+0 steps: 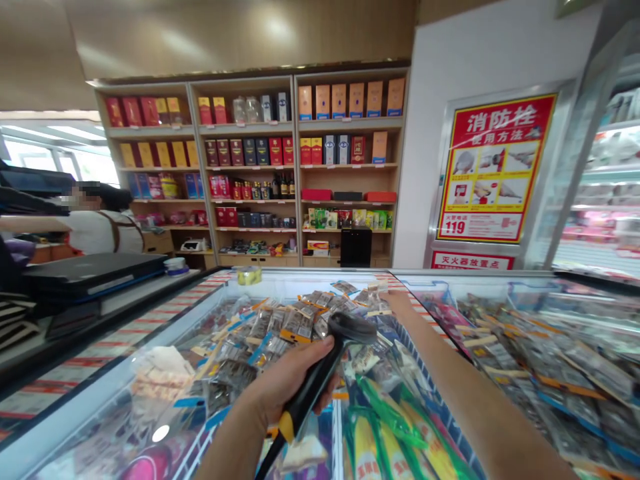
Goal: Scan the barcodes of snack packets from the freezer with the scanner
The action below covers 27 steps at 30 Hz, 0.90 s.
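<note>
In the head view, my left hand (287,377) is wrapped round the handle of a black barcode scanner (313,380). Its head tilts up over the freezer goods, and a yellow collar joins its cable below. My right hand (396,301) reaches to the far end of the freezer, fingers closed at the edge of a small clear-wrapped packet (377,299); they are blurred and partly hidden. A heap of clear-wrapped packets (297,320) with orange and blue ends lies beyond the scanner. Green-and-yellow corn packs (377,433) lie in the basket between my arms.
A second freezer section (545,373) with more packets is on the right. Wire basket walls (425,377) divide the goods. A roll of tape (249,275) sits on the far rim. At left are a dark counter device (95,273) and a person (100,220). Shelves (250,130) with boxes stand behind.
</note>
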Each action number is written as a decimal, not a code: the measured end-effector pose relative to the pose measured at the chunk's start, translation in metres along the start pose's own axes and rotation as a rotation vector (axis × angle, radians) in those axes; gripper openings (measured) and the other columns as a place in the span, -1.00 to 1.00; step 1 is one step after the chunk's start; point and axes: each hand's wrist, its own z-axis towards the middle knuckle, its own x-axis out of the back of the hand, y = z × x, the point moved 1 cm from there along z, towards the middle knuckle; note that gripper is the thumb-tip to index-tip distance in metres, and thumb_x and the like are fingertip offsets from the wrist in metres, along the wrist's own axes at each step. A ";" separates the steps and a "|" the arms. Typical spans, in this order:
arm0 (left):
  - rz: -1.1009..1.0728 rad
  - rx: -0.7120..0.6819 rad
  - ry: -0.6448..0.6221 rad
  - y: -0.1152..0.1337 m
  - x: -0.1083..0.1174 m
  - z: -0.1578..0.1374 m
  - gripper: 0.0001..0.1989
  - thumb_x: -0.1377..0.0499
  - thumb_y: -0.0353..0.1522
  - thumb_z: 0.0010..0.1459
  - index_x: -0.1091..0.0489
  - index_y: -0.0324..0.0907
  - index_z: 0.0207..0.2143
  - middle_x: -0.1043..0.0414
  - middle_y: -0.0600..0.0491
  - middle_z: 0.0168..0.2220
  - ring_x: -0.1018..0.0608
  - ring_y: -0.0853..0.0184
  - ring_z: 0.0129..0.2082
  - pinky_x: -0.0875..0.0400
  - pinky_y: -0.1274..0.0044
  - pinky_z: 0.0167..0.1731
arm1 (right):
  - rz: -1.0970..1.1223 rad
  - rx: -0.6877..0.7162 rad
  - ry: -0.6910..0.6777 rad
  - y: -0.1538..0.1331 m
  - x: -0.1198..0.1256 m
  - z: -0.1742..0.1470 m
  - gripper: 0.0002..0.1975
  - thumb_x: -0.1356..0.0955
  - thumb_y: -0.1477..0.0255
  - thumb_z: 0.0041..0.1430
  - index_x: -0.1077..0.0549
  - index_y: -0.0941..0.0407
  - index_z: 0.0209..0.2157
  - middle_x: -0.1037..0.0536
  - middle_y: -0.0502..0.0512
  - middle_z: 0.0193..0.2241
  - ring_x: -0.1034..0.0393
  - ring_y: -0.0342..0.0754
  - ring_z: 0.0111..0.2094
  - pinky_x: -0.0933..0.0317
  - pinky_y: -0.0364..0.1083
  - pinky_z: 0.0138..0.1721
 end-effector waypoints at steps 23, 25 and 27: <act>-0.105 0.055 -0.152 -0.007 -0.028 -0.001 -0.55 -0.08 -0.09 -0.08 -0.27 -0.29 -0.26 -0.30 0.07 -0.63 -0.32 0.50 -0.73 -0.11 0.69 -0.74 | 0.398 -0.099 -0.020 -0.036 0.099 -0.094 -0.79 -0.33 0.50 -0.17 -0.35 0.15 -0.37 -0.51 0.05 -0.48 -0.40 -0.07 -0.53 -0.29 -0.14 -0.58; -0.109 0.050 -0.142 -0.008 -0.029 -0.001 -0.55 -0.09 -0.09 -0.09 -0.27 -0.28 -0.28 -0.29 0.07 -0.64 -0.31 0.50 -0.73 -0.11 0.69 -0.75 | 0.391 -0.107 -0.002 -0.035 0.100 -0.093 -0.79 -0.33 0.50 -0.17 -0.34 0.15 -0.37 -0.51 0.03 -0.51 -0.40 -0.07 -0.54 -0.29 -0.14 -0.57; -0.109 0.047 -0.137 -0.009 -0.032 -0.001 -0.57 -0.09 -0.09 -0.09 -0.27 -0.28 -0.32 -0.29 0.07 -0.63 -0.32 0.50 -0.73 -0.12 0.69 -0.74 | 0.391 -0.112 0.002 -0.034 0.100 -0.091 -0.78 -0.32 0.50 -0.17 -0.34 0.14 -0.36 -0.50 0.02 -0.52 -0.40 -0.08 -0.55 -0.29 -0.14 -0.56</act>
